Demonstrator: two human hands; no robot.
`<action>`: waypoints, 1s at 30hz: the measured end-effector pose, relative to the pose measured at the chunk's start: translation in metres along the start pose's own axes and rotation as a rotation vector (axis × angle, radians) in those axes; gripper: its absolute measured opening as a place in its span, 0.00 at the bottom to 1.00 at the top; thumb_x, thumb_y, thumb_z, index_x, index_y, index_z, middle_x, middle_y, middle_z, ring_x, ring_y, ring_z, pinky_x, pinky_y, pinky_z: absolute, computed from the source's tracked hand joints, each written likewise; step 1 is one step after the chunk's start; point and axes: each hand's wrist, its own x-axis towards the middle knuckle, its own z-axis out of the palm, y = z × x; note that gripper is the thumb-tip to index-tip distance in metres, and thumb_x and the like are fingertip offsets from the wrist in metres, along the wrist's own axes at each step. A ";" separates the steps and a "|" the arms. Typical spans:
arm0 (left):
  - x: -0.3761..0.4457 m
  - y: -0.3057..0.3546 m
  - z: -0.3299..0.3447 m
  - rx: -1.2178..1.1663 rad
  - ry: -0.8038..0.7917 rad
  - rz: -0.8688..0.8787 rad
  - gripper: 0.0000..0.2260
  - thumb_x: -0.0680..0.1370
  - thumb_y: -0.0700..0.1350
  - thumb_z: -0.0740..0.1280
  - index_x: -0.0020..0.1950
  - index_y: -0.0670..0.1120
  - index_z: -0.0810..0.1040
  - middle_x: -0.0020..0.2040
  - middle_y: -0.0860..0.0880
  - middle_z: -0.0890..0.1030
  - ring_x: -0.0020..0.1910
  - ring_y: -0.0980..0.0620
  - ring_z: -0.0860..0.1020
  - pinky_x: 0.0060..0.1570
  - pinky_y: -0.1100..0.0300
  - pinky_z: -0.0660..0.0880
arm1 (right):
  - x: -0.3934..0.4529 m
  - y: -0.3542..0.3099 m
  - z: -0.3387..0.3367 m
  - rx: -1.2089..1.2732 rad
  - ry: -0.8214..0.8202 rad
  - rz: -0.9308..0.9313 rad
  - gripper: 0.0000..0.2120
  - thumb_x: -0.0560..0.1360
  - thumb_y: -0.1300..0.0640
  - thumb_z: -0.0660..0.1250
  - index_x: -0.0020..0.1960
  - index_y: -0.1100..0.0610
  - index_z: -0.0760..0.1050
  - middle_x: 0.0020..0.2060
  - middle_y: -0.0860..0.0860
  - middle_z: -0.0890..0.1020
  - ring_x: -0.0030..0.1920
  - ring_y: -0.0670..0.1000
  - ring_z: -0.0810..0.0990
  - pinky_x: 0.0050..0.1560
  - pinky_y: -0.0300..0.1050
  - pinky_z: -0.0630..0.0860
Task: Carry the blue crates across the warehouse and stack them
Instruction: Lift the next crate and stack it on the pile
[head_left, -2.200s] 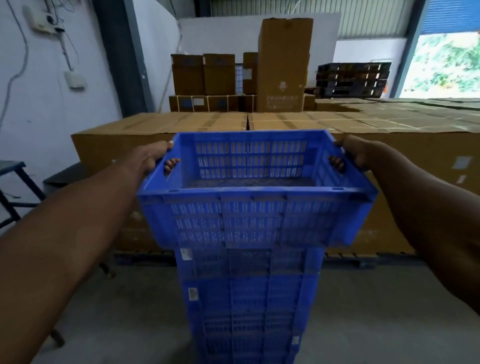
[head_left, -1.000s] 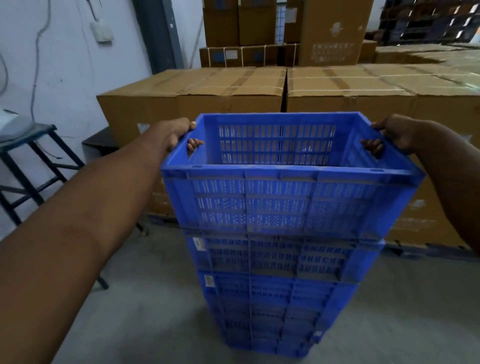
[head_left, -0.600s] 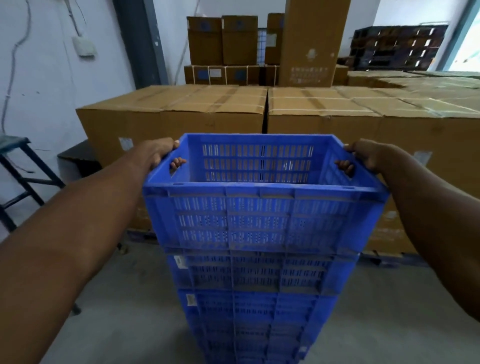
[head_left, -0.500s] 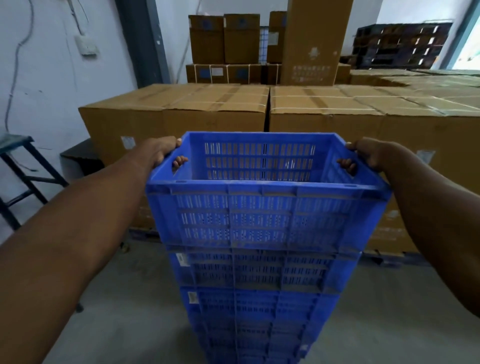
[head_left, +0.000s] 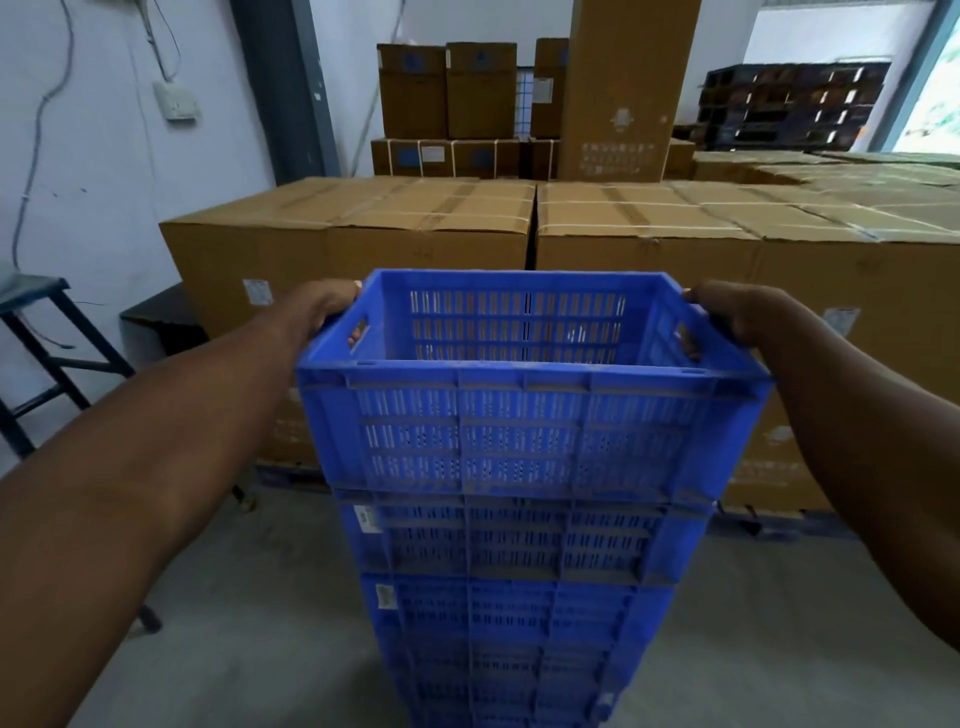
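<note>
The top blue crate (head_left: 524, 384) is held at its two short ends, on or just above a stack of blue crates (head_left: 514, 597) that stands on the floor (head_left: 249, 623) directly below the hands; whether it is fully seated cannot be told. The left hand (head_left: 324, 306) is wrapped over the rim at the left end, with fingertips seen through the handle slot, and the right hand (head_left: 727, 312) is curled over the rim at the right end in the same way, so both are closed around the crate. The crate is seen to be empty, and it is judged to be light, rigid moulded plastic with slotted walls that should not flex much. The smooth rim may be slippery, so the handle slots at the ends are judged the best places for a grip, with fingers hooked through from outside. Care is advised when the crate is lowered, since fingers could be pinched between rims if it drops into the one beneath. Beyond the hands, large cardboard boxes (head_left: 363, 228) are lined up, and a dark stool (head_left: 36, 332) stands out to the left of the left hand.
</note>
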 end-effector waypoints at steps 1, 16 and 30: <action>-0.002 0.002 0.000 0.052 0.062 0.039 0.22 0.85 0.56 0.56 0.48 0.39 0.76 0.36 0.41 0.75 0.32 0.46 0.74 0.31 0.57 0.74 | -0.004 -0.001 -0.001 -0.064 0.034 -0.008 0.26 0.81 0.44 0.55 0.57 0.67 0.74 0.40 0.62 0.77 0.39 0.59 0.76 0.46 0.54 0.75; -0.119 0.002 0.018 0.399 0.739 0.720 0.23 0.81 0.60 0.61 0.71 0.47 0.74 0.69 0.45 0.75 0.65 0.45 0.75 0.61 0.47 0.72 | -0.117 -0.027 0.088 -0.376 0.350 -0.743 0.36 0.75 0.29 0.54 0.68 0.55 0.71 0.64 0.56 0.76 0.62 0.57 0.75 0.62 0.60 0.73; -0.300 -0.222 0.027 0.325 1.126 0.451 0.25 0.81 0.58 0.60 0.73 0.44 0.72 0.71 0.44 0.75 0.71 0.46 0.72 0.68 0.45 0.71 | -0.230 0.041 0.286 -0.275 -0.054 -1.307 0.25 0.81 0.41 0.58 0.71 0.55 0.68 0.72 0.55 0.71 0.78 0.56 0.57 0.74 0.58 0.61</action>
